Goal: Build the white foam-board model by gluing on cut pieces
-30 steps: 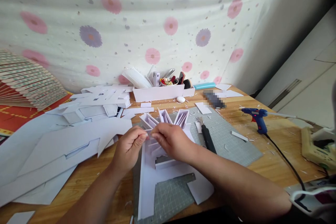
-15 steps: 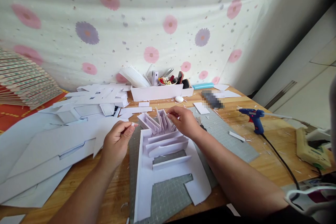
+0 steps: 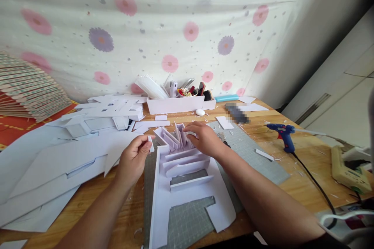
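Between the thumb and fingers of my left hand [image 3: 134, 156] is a small white strip [image 3: 151, 144], held upright left of the white foam-board model [image 3: 163, 198]. My right hand [image 3: 203, 138] reaches over the model's far end, its bent fingers at a box of upright white pieces [image 3: 170, 139]. Whether those fingers pinch a piece cannot be made out. Several upright dividers stand across the model, which lies on a grey cutting mat [image 3: 189, 218].
White board sheets [image 3: 58, 167] cover the left side. At the back stands a white organiser box [image 3: 175, 105] with tools. A blue glue gun [image 3: 284, 134], its cable and a beige power strip [image 3: 347, 169] are at the right. Scraps litter the table [image 3: 309, 163].
The white strip in my left hand now stands up more visibly from the fingertips. My right hand has shifted slightly at the box of pieces, and the camera view has tilted a little.
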`<state>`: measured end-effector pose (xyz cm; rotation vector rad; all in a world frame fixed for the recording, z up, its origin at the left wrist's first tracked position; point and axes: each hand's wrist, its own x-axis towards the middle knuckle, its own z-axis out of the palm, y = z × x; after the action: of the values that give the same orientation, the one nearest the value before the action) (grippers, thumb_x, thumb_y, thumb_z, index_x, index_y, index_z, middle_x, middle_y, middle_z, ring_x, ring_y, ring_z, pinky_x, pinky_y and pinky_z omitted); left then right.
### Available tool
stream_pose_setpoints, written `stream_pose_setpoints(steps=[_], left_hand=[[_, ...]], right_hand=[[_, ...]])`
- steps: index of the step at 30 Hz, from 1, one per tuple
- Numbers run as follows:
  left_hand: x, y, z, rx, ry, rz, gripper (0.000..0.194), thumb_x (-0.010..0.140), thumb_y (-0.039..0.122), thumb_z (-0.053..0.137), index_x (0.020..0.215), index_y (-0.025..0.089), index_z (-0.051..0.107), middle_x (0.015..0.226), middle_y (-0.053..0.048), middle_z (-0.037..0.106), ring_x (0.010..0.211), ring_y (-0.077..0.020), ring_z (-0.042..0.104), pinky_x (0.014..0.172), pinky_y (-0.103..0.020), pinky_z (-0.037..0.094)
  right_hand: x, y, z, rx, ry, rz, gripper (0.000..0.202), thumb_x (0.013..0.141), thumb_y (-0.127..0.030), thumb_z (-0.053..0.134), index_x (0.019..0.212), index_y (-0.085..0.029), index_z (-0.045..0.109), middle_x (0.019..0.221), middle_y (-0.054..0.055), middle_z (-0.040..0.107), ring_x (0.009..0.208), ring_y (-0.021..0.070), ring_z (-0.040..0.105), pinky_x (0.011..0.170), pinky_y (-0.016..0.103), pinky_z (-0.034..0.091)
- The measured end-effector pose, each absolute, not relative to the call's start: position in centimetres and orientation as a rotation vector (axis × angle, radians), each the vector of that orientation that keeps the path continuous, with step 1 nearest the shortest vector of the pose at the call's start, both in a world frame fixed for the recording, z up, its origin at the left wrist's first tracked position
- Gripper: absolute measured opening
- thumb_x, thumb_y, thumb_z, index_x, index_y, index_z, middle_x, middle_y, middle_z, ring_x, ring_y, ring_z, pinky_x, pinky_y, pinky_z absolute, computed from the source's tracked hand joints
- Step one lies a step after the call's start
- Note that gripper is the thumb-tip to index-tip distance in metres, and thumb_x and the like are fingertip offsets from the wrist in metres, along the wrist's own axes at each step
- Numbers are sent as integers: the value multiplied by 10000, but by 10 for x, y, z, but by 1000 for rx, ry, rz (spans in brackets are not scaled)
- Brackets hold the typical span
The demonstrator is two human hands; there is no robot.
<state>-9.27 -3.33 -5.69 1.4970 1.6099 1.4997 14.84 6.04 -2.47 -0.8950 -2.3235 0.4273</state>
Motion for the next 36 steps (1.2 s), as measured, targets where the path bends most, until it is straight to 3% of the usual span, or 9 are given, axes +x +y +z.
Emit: stream_pose_setpoints(steps=[6,9,13,19,25,30,36], left_hand=[[-86,-33,-53,1895,1464,1574,172,910,288,559,976,212,698,836,3,595,549,-91,595,543,-234,492],[-85,-33,-53,2033,1428,1582,103,870,235,614,875,218,716,816,-7,622,611,-107,615,582,-233,510],[-81,-33,-55,1973,1433,1547,67,822,254,661,806,217,714,796,-24,662,728,-157,655,653,-256,536],[-84,-31,-53,1246,1541,1751,308,782,366,649,1044,206,627,1056,-44,658,686,-132,653,678,-297,567],[-93,-26,-49,903,1571,1886,368,654,382,710,961,194,636,977,-5,612,651,-98,586,667,-270,522],[-88,-25,-53,895,1555,1881,338,672,403,699,924,188,637,835,13,606,627,-107,549,625,-253,479],[-85,-27,-59,1130,1591,1762,262,746,401,650,889,181,646,732,5,616,608,-136,546,600,-265,466]], right_hand=[[146,54,4,-604,-2342,656,236,901,-121,594,1108,-165,699,1005,68,737,893,164,669,809,275,496],[134,39,17,-398,-2514,591,274,886,-133,631,1152,-170,683,1047,77,727,935,175,656,838,273,476],[115,28,15,-439,-2639,406,172,882,-104,594,977,-163,724,937,73,712,832,167,639,744,249,449],[97,52,-3,-931,-2366,446,100,833,-75,623,855,-143,692,772,26,694,678,121,587,641,212,394],[82,67,-6,-945,-2659,261,146,905,-249,617,894,-158,731,962,95,739,909,187,653,769,251,425],[69,111,13,-1118,-2738,132,301,959,-161,449,1054,-177,734,1081,73,746,962,177,674,799,242,449],[17,177,7,-1159,-3003,99,206,925,-203,602,1099,-161,703,1167,96,702,1076,223,644,932,342,490]])
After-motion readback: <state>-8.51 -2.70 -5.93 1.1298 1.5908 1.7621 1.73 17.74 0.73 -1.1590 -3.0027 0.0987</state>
